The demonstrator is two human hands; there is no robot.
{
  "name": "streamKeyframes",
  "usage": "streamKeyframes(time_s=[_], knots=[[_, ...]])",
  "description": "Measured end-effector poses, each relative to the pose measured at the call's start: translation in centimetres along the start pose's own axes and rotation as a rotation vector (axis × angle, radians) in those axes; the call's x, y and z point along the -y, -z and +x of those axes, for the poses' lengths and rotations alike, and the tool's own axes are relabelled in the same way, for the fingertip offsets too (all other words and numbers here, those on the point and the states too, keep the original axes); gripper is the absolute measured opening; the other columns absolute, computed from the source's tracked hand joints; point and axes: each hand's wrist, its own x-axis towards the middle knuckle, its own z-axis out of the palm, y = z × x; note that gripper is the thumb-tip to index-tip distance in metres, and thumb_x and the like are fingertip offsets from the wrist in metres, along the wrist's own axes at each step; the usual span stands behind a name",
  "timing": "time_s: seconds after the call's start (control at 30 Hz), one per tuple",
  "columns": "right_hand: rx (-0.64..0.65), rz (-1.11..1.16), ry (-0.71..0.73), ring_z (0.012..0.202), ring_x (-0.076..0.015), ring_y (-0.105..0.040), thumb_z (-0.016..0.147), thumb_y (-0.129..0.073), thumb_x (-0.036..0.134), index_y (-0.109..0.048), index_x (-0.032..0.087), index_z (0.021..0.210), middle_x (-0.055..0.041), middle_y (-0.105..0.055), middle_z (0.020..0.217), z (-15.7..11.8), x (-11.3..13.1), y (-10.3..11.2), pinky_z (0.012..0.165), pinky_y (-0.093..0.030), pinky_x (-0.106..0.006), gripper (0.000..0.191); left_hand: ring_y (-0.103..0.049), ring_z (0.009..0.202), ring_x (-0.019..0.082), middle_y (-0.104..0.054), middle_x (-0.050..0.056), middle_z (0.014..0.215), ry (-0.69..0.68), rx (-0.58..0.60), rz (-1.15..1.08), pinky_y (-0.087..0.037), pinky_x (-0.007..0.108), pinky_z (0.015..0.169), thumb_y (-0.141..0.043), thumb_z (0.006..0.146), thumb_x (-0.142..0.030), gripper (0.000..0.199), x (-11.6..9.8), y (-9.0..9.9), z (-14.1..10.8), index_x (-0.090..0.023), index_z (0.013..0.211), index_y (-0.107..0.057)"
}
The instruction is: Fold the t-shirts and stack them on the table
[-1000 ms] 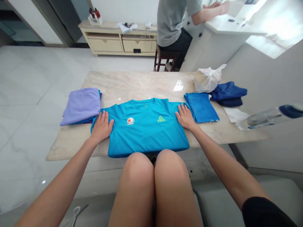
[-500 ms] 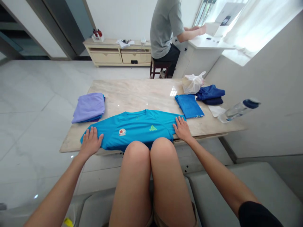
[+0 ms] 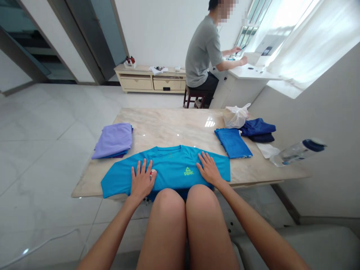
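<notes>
Now both hands have slid inward, the left hand (image 3: pixel 142 180) spread flat over the chest badge (image 3: pixel 152 173) and the right hand (image 3: pixel 208 169) open just beside the green logo (image 3: pixel 188 171), neither gripping, pressing the turquoise T-shirt (image 3: pixel 171 165) on the marble table (image 3: pixel 180 122).

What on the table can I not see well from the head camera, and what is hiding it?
From the head view:
- Lower edge of the blue T-shirt: hidden by the person's knees.
- Chest badge: mostly covered by the left hand.
- Folded clothes under the lilac top garment: hidden by it; only edges show.
- Contents of the white plastic bag: hidden by the plastic.
- Label on the water bottle: too small to read.
</notes>
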Motion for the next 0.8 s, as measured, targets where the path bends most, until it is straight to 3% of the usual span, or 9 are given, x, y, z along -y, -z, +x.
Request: streamKeyframes(time_s=[0.1, 0.47, 0.67, 0.8], knots=[[0.018, -0.046, -0.075, 0.174, -0.0327, -0.022, 0.117, -0.03, 0.056, -0.037, 0.022, 0.178, -0.0095, -0.026, 0.187, 1.0, 0.7, -1.1, 0.14, -0.022, -0.06, 0.071, -0.021, 0.173, 0.044, -0.03, 0.015, 0.185, -0.016, 0.011, 0.004, -0.015, 0.072, 0.138, -0.039, 0.113, -0.049, 0.068, 0.0, -0.1, 1.0, -0.022, 0.175, -0.045], [0.015, -0.091, -0.164, 0.174, -0.0345, -0.023, 0.117, -0.031, 0.052, -0.038, 0.019, 0.178, -0.0125, -0.027, 0.186, 5.1, -2.3, -1.0, 0.139, -0.023, -0.062, 0.07, -0.02, 0.174, 0.045, -0.028, 0.016, 0.186, -0.051, 0.017, -0.041, -0.014, 0.073, 0.138, -0.038, 0.113, -0.05, 0.07, -2.4, -0.8, 8.0, -0.019, 0.176, -0.042], [-0.06, -0.03, -0.172, 0.173, -0.0395, -0.025, 0.115, -0.029, 0.056, -0.039, 0.016, 0.177, -0.0177, -0.029, 0.185, 6.1, -2.5, -2.6, 0.136, -0.021, -0.069, 0.074, -0.022, 0.174, 0.041, -0.031, 0.011, 0.186, -0.068, 0.011, -0.063, -0.014, 0.069, 0.139, -0.041, 0.113, -0.052, 0.068, -0.7, -0.9, 11.1, -0.027, 0.176, -0.042], [-0.107, -0.007, -0.135, 0.172, -0.0414, -0.024, 0.115, -0.03, 0.057, -0.041, 0.015, 0.176, -0.0189, -0.031, 0.184, 6.2, -0.9, -3.3, 0.136, -0.019, -0.071, 0.075, -0.021, 0.174, 0.041, -0.03, 0.011, 0.186, -0.041, 0.026, -0.036, -0.017, 0.069, 0.139, -0.043, 0.112, -0.052, 0.068, 1.2, -0.3, 10.9, -0.027, 0.176, -0.043]])
